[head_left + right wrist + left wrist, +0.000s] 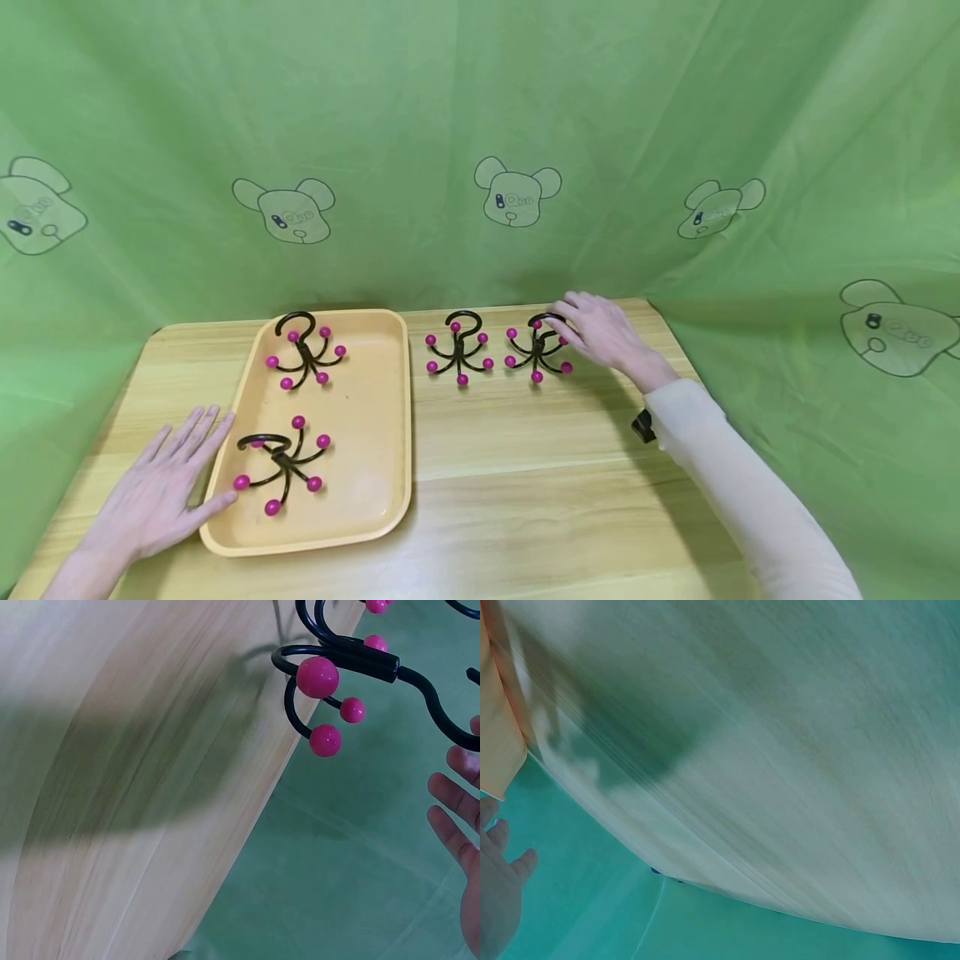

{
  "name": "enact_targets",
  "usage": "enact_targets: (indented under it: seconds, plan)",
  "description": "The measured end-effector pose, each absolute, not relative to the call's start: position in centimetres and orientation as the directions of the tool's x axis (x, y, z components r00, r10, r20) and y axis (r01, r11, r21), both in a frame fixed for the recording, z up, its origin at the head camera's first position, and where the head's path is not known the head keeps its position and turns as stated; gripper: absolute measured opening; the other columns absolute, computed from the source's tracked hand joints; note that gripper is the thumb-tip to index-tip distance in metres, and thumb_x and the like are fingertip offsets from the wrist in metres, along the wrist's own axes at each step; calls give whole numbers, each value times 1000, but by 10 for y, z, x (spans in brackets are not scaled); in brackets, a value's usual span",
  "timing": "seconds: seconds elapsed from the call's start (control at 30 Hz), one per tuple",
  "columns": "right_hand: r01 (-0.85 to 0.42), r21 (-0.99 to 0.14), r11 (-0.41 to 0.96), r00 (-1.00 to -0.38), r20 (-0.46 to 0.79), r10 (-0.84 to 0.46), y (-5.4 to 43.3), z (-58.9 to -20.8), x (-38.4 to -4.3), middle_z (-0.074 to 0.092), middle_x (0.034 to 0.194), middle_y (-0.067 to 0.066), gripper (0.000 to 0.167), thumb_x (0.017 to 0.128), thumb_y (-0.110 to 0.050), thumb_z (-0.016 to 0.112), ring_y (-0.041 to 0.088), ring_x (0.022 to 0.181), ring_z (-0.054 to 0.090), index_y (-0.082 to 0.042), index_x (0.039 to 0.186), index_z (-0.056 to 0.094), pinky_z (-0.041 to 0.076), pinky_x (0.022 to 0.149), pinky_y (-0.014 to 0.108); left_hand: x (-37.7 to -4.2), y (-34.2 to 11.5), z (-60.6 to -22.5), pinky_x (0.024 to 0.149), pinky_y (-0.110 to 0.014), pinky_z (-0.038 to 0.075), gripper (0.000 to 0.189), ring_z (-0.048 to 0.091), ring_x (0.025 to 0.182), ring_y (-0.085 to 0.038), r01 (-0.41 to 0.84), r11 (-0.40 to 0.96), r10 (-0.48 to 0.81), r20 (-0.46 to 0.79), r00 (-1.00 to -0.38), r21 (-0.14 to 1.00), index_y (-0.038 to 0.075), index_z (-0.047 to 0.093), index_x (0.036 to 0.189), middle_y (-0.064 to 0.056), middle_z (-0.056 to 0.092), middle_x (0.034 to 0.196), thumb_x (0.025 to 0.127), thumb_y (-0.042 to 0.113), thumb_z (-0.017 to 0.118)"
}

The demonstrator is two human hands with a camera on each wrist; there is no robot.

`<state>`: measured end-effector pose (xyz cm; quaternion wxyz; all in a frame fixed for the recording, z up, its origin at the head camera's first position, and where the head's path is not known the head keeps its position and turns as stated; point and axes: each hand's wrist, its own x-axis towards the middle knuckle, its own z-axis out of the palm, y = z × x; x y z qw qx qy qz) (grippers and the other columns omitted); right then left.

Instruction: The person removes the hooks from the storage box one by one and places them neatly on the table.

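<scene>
My right hand (600, 333) is at the curved top of a black hook hanger (537, 354) with pink ball tips, fingers and thumb about the hook. The right wrist view shows this hanger (352, 658) close up, its stem beside my fingers (454, 799); the thumb is out of sight there. A matching hanger (459, 350) stands just to its left. My left hand (161, 487) lies flat with spread fingers by the left rim of a yellow tray (408, 417), thumb touching the rim. Inside the tray are two more hangers, one at the back (306, 354) and one nearer (283, 462).
The wooden table (525, 500) extends under the tray and hangers. Green cloth (405, 108) with printed bear heads hangs behind and along both sides. A small black device (643, 426) sits at my right wrist. The left wrist view shows mostly tabletop (780, 750).
</scene>
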<state>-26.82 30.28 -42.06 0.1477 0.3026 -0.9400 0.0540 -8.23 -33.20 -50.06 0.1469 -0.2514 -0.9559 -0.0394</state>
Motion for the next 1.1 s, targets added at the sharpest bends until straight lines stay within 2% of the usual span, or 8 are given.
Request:
enact_targets:
  seconds: [0.3, 0.57, 1.1]
  plan:
    - [-589, 4, 808, -772, 291, -565, 301, -427, -279, 70, 105, 9, 29, 107, -32, 60, 26, 89, 64, -12, 124, 72, 58, 75, 41, -81, -331, -500, 133, -26, -16, 106, -15, 163, -4, 487, 873, 465, 300, -833, -1, 11, 22, 169, -4, 5, 179, 90, 66, 66]
    - [-584, -12, 811, -784, 267, -560, 298, -430, -284, 71, 110, 11, 32, 108, -33, 58, 27, 96, 66, -11, 127, 72, 59, 83, 44, -81, -331, -500, 133, -26, -16, 105, -15, 163, -4, 488, 873, 464, 305, -832, 2, 11, 23, 169, -4, 5, 179, 90, 66, 66]
    - [-572, -21, 820, -793, 268, -547, 302, -434, -285, 70, 107, 10, 30, 106, -30, 62, 26, 91, 65, -11, 127, 71, 60, 79, 43, -80, -330, -499, 133, -25, -17, 106, -16, 163, -3, 481, 877, 458, 296, -838, 5, 11, 21, 169, -4, 4, 179, 89, 64, 67]
